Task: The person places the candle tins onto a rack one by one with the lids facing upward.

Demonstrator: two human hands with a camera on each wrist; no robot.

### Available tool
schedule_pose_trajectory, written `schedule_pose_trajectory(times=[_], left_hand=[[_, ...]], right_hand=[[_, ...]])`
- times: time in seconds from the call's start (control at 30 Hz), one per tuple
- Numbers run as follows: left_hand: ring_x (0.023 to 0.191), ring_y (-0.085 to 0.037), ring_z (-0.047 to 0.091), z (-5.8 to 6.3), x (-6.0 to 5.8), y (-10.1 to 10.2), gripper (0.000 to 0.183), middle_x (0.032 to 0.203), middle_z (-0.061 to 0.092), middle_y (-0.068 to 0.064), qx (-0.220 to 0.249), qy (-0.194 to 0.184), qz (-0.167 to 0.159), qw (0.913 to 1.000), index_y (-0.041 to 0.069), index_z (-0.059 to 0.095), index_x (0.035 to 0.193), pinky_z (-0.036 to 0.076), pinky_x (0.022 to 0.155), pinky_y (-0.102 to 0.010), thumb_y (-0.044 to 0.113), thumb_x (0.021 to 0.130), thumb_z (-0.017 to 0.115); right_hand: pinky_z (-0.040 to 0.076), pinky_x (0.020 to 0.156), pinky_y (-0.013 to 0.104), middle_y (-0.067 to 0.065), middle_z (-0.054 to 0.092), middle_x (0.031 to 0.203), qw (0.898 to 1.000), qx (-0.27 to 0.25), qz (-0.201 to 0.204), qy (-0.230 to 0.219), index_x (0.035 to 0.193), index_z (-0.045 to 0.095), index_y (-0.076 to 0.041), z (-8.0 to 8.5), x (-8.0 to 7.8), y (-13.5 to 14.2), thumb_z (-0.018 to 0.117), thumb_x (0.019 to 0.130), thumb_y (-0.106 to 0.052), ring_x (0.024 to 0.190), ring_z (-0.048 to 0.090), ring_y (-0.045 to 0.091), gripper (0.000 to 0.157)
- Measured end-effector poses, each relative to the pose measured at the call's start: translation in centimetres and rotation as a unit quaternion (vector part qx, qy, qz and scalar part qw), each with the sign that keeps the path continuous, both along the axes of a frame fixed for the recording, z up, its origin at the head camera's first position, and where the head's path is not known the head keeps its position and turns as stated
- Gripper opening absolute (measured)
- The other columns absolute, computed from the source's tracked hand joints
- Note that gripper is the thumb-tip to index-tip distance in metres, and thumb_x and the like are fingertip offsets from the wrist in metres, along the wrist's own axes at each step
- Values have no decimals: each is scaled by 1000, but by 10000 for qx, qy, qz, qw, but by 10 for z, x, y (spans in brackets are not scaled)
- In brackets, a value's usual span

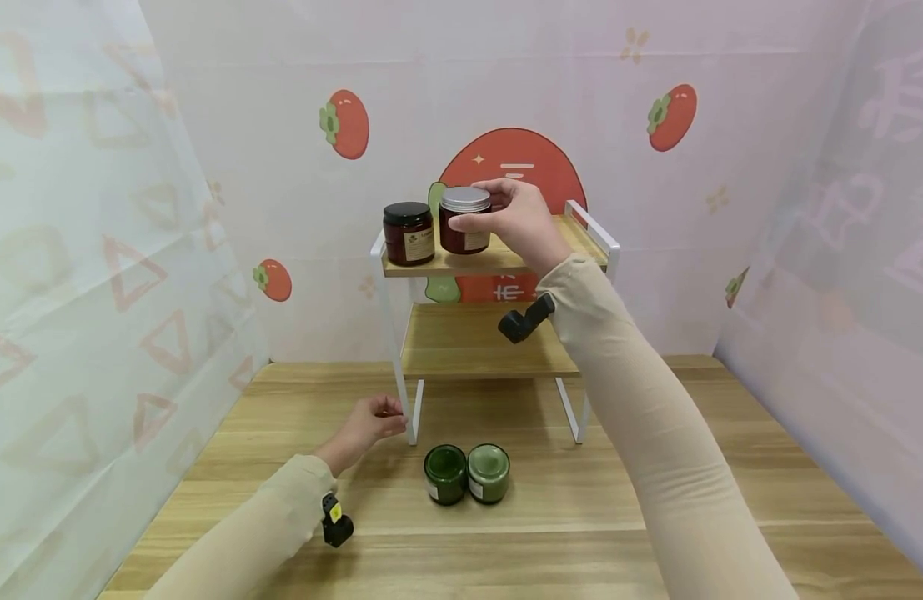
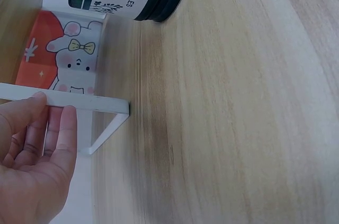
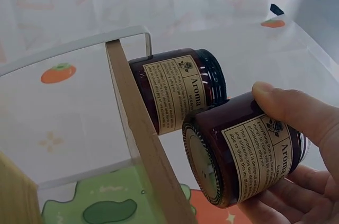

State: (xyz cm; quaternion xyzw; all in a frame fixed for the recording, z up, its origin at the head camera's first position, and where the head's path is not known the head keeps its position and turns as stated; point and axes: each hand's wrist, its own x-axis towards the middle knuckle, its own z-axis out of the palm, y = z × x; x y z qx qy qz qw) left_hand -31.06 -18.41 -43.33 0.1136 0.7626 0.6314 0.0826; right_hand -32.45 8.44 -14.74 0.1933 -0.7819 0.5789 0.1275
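A person's right hand (image 1: 509, 218) grasps a dark red jar with a silver lid (image 1: 465, 236), thumb and fingers bent around it and parted as wide as the jar. The jar is at the upper shelf of a two-tier rack (image 1: 461, 343), tilted in the right wrist view with its base showing. The left hand (image 1: 367, 429) is low at the rack's left side, fingers bent nearly closed, holding the white leg (image 2: 79, 100) between thumb and fingertips

Just left of the grasped jar, a dark red jar with a black lid (image 1: 408, 237) stands on the upper shelf, taking up its left end. Below, on the wooden table (image 1: 626, 550), a dark green jar (image 1: 445, 475) and a lighter green jar (image 1: 489, 473) sit side by side in front of the rack. Behind hangs a pale cloth (image 1: 491, 83) printed with red fruit
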Motion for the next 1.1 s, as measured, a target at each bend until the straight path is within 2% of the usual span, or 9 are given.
schedule_pose_trajectory(times=[0.33,0.87,1.1], left_hand=[[98,-26,63,1,1,1,14,95,57,-7,17,-3,25,10000,-9,53,102,58,89,-30,-5,91,60],[95,-22,64,1,3,2,14,94,57,-7,-42,81,0,10000,-10,52,101,58,89,-31,-5,91,60],[93,-20,64,1,3,1,13,94,57,-7,-78,90,3,9999,-9,53,101,59,88,-31,-5,91,60]], right_hand=[[49,92,25,10,66,118,9999,72,16,-105,133,55,-7,-6,-11,-6,85,74,-18,105,61,15,66],[52,88,23,10,65,120,9997,50,-127,-186,133,55,-7,-9,-11,-10,86,73,-17,104,61,14,68],[50,82,20,10,66,119,9997,116,-96,-206,132,57,-7,-10,-11,-11,85,74,-17,103,61,14,65]])
